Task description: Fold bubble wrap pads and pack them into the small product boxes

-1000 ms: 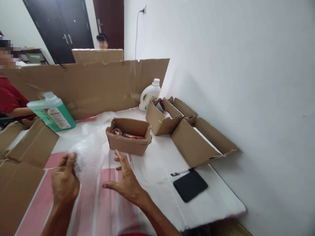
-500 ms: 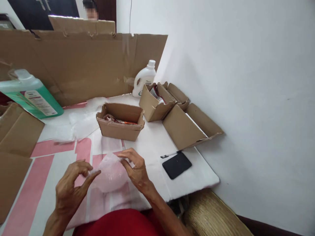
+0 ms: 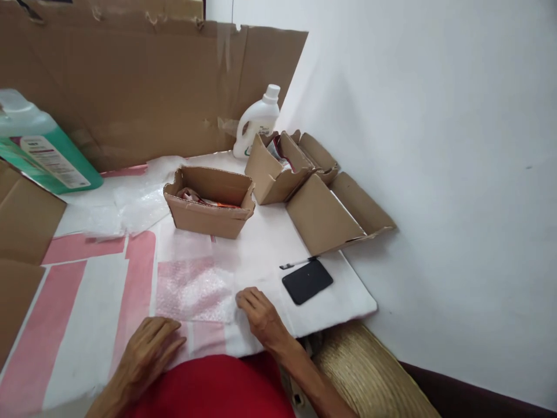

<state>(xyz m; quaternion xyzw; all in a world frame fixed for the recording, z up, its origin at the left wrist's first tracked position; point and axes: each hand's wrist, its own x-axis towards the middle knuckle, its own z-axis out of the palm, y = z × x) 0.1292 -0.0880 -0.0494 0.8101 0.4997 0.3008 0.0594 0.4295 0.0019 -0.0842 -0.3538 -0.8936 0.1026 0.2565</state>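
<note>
A clear sheet of bubble wrap point(image 3: 195, 290) lies flat on the striped table cover, between my two hands. My left hand point(image 3: 150, 348) rests by the table's front edge, just below the sheet's lower left corner, its thumb apart from the fingers and nothing held. Beside the sheet's right edge, my right hand point(image 3: 261, 313) has loosely bent fingers lowered to the cover, with nothing visible in them. Behind the sheet stands an open cardboard box point(image 3: 206, 220) with orange and white packets inside.
A black phone point(image 3: 307, 281) and a pen point(image 3: 296, 263) lie at right. Further back are an open box with packets point(image 3: 272, 180), a tipped box point(image 3: 322, 217), a white jug point(image 3: 259, 122) and a green liquid bottle point(image 3: 52, 151). More bubble wrap point(image 3: 139, 203) lies at left.
The bubble wrap has gone from between my fingers, raised, to lying flat on the table. Both hands let go of it and moved lower and apart. The view has tilted down.
</note>
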